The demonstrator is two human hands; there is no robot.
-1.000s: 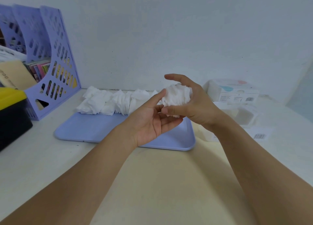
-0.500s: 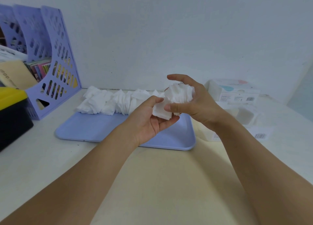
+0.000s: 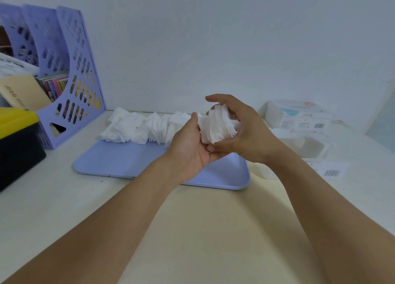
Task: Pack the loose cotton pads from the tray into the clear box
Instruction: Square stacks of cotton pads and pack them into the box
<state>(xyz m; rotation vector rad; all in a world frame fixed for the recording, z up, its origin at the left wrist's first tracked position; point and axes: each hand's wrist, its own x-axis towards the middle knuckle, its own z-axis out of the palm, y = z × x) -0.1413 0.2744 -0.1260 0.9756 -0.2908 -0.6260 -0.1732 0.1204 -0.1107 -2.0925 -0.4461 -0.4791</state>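
2 bare forearms reach from the near edge toward the middle of the table [image 3: 213, 230], and the hands meet above the right part of the lilac tray [image 3: 128, 161]. Left hand [image 3: 190, 151] lies palm up with its fingers loosely spread, cupping the underside of a stack of cotton pads [image 3: 218, 127]. Right hand [image 3: 245, 134] curls over the same stack, thumb low and fingers arched across the top, pinching the pads together; their edges fan toward the right.

Farther out, the remaining loose cotton pads [image 3: 139, 127] lie in 1 ragged row along the tray's far edge, its long axis running left to right. Just right of the tray sits the clear box [image 3: 307, 147], partly hidden behind the right wrist, so how full it is cannot be told. It lies to the right of both hands, and the right hand is plainly the nearer; my guess is that the stack goes rightward and down, squared first.

Beyond the box stands a white carton [image 3: 299, 117]; a purple file rack [image 3: 70, 76] stands far left.
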